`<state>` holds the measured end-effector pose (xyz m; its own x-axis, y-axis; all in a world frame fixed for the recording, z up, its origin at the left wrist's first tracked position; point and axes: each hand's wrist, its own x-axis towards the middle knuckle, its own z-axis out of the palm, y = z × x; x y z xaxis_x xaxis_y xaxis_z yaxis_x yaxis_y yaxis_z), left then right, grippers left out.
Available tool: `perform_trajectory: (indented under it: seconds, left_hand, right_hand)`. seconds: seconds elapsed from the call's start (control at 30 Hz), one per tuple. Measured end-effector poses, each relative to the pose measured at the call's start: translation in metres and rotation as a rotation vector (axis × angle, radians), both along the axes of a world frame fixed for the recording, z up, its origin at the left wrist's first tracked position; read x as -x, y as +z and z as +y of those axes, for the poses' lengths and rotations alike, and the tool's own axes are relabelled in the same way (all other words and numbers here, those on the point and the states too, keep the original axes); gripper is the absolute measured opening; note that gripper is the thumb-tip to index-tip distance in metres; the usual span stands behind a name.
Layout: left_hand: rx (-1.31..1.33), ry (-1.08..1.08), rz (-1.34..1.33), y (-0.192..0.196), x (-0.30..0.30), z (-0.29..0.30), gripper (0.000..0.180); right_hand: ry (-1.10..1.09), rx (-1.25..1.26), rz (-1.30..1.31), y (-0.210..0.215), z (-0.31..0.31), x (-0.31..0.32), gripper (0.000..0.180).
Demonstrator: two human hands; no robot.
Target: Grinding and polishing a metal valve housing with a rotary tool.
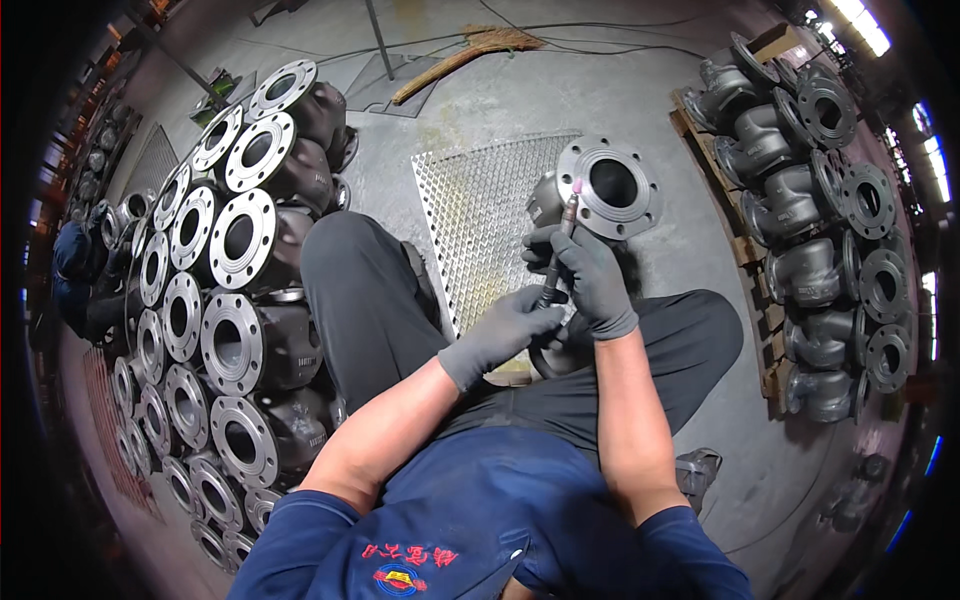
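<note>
Both gloved hands closed on a pencil grinder (556,262): right hand (592,275) up the shaft, left hand (505,330) at its tail. Pink tip touches, probably, the flange of the valve body (600,190) just ahead. Casting looks heavy, rigid; grip by flange rim.

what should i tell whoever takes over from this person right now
Left hand: gloved, closed on the rear of the slim grinding tool.
Right hand: gloved, gripping the tool further up, its pink tip at the flange rim.
Valve body: on the floor in front of the knees, flange face up, beside the perforated metal sheet.
Done: cannot tell how much of the rim is worked.
Left: stacked valve bodies on the left and darker ones on the pallet at right; which are finished is unclear.
</note>
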<state>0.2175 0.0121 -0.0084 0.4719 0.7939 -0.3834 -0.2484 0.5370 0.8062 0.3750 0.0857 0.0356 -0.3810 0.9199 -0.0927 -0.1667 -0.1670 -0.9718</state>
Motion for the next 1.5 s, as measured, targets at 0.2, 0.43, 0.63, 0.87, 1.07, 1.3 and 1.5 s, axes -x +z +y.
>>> perform_trajectory:
  seconds: [0.2,0.43,0.63,0.87,1.07,1.3,1.5]
  left_hand:
    - [-0.270,0.277,0.448,-0.019,0.012,0.007,0.030]
    - [-0.620,0.477,0.274,0.055,-0.061,0.057,0.034]
    - [-0.812,0.278,0.419,0.096,-0.032,0.065,0.026]
    - [-0.666,0.239,0.401,0.049,0.053,0.060,0.025]
    - [-0.280,0.401,0.285,0.054,0.083,0.063,0.037]
    - [-0.480,0.288,0.610,0.082,0.045,0.012,0.031]
    - [-0.641,0.266,0.703,0.082,0.041,-0.036,0.027]
  right_hand:
    - [0.018,-0.128,-0.201,-0.001,-0.010,-0.008,0.029]
    - [-0.262,-0.763,-0.681,0.120,-0.012,0.008,0.020]
    - [-0.301,-0.987,-0.723,0.149,-0.020,-0.002,0.019]
    - [-0.517,-0.595,-0.706,0.118,-0.076,-0.054,0.033]
    - [-0.859,-0.392,-0.426,0.087,-0.121,-0.128,0.033]
    - [-0.503,-0.364,-0.388,0.099,-0.104,-0.045,0.032]
    - [-0.172,-0.199,-0.308,0.059,-0.070,0.038,0.040]
